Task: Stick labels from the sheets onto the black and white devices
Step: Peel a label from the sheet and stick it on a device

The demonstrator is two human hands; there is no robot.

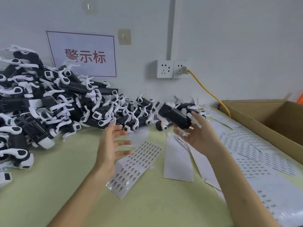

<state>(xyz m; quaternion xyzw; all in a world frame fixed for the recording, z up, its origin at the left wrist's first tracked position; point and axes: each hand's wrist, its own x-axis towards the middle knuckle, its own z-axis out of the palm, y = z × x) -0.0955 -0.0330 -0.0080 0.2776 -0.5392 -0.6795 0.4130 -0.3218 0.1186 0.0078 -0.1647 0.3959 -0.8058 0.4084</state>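
- Right grip (200, 136): closed round one black and white device (176, 117), thumb over its top. It is held in the air beyond and to the right of the centre label sheet (137, 164). Blurred, so I cannot tell which face points at me.
- Left grip (111, 145): wide, fingers spread, holding nothing, hovering over the left edge of that sheet.
- Step in hand, my judgement: bring the device down by the sheet, peel one label, stick it. I see no label on a fingertip yet.
- To do it well: steady the device low, beside the sheet, with a flat face up. Lift the label by one corner, lay one edge first, then smooth across to avoid a crease or skew.
- White clip arms stick out of the device; I should grip the black body, not the arms, so it does not twist.
- Edges: the pile of devices (49, 104) lies left of and beyond the sheet, its foot close to the sheet's far end. A loose left sweep could topple it.
- Right of the sheet lie a blank backing sheet (177, 159) and overlapping label sheets (255, 153). Past them, the cardboard box (262, 115) limits any swing that way.
- Open room: bare green desk (65, 185) left of the sheet and nearer to me.
- Yellow cable (208, 92): far beyond the sheet, probably out of my path.
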